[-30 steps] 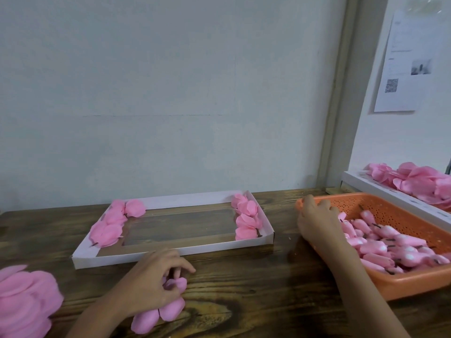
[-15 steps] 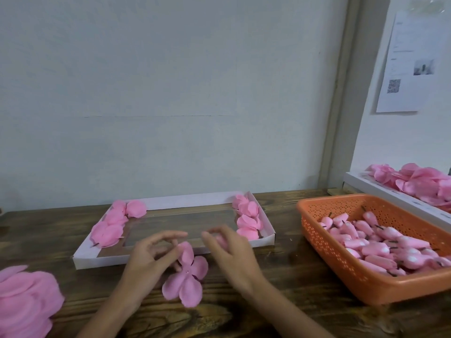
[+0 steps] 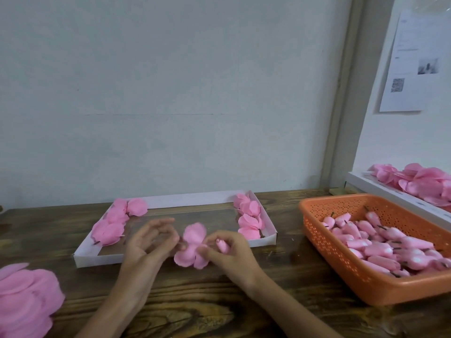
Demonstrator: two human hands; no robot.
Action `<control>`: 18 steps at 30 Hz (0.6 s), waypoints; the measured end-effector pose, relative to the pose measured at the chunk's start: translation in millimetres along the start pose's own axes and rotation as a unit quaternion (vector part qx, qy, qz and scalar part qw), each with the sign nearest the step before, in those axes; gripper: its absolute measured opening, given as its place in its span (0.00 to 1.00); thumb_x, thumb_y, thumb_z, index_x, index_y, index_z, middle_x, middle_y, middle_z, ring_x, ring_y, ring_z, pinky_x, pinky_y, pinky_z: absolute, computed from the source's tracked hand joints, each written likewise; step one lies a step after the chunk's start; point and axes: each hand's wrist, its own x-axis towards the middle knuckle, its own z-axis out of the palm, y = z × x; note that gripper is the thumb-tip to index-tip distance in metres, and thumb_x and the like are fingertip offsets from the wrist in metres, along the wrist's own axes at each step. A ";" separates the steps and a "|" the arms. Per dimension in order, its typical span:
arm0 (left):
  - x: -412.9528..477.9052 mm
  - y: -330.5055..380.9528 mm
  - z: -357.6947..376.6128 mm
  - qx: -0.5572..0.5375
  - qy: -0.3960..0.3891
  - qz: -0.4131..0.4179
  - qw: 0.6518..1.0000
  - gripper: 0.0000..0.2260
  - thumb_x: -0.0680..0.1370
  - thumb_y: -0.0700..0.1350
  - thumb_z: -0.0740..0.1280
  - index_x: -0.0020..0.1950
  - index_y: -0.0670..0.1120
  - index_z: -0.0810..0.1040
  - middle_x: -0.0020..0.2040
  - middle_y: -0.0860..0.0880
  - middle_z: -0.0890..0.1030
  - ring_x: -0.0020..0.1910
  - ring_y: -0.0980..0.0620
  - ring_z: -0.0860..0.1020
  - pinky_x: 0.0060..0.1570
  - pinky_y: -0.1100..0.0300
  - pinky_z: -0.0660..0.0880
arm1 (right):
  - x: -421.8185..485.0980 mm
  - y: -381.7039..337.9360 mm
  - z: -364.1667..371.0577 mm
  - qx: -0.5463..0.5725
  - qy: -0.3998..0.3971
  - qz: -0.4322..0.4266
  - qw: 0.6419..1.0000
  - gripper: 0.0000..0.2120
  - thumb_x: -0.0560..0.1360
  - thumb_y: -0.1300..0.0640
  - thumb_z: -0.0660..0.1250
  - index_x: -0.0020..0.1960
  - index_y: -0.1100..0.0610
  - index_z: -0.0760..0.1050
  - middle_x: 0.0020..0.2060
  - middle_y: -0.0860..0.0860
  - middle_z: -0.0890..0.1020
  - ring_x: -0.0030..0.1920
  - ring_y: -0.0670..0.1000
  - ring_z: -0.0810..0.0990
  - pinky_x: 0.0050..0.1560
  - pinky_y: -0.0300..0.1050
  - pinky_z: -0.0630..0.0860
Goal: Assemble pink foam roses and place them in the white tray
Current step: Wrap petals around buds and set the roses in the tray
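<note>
A pink foam petal piece [image 3: 192,245] with several lobes hangs between my two hands, just in front of the white tray [image 3: 264,241]. My left hand [image 3: 151,242] pinches its left side with fingertips. My right hand [image 3: 228,250] grips a pink foam bud [image 3: 223,246] and touches the petal piece's right side. In the tray, finished pink roses [image 3: 114,223] lie along the left end, and more finished roses [image 3: 249,219] line the right end.
An orange perforated basket [image 3: 341,272] of pink buds on dark stems stands at the right. A heap of pink petals [image 3: 24,298] lies at the lower left. A second white tray [image 3: 390,193] with pink petals sits behind the basket. The wooden table [image 3: 219,311] runs to a wall.
My right hand left the orange basket with a bud and came to the middle. My left hand lifted the petal piece off the table, and both hands now meet at it.
</note>
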 end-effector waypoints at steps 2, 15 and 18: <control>0.2 3.6 2.7 -0.017 0.032 0.027 0.999 0.14 0.70 0.45 0.76 0.54 0.46 0.82 0.42 0.45 0.81 0.38 0.47 0.82 0.40 0.57 0.82 | -0.2 -1.2 -1.0 -0.080 0.078 -0.046 0.993 0.04 0.78 0.56 0.74 0.46 0.55 0.83 0.40 0.46 0.87 0.42 0.47 0.84 0.46 0.43 0.81; -4.2 5.0 11.2 -0.159 -0.064 -0.261 0.950 0.21 0.77 0.59 0.68 0.54 0.42 0.88 0.53 0.35 0.86 0.45 0.42 0.87 0.36 0.52 0.84 | -9.5 -3.4 6.6 -0.406 0.083 -0.382 0.826 0.04 0.75 0.61 0.74 0.49 0.54 0.82 0.38 0.46 0.81 0.35 0.48 0.77 0.32 0.41 0.69; -2.5 5.2 5.8 -0.106 -0.072 -0.226 0.966 0.13 0.74 0.50 0.75 0.52 0.41 0.87 0.49 0.37 0.86 0.44 0.42 0.86 0.37 0.52 0.83 | -8.8 -2.1 5.6 -0.417 0.068 -0.375 0.825 0.04 0.74 0.61 0.73 0.48 0.54 0.82 0.37 0.47 0.81 0.35 0.48 0.76 0.31 0.41 0.67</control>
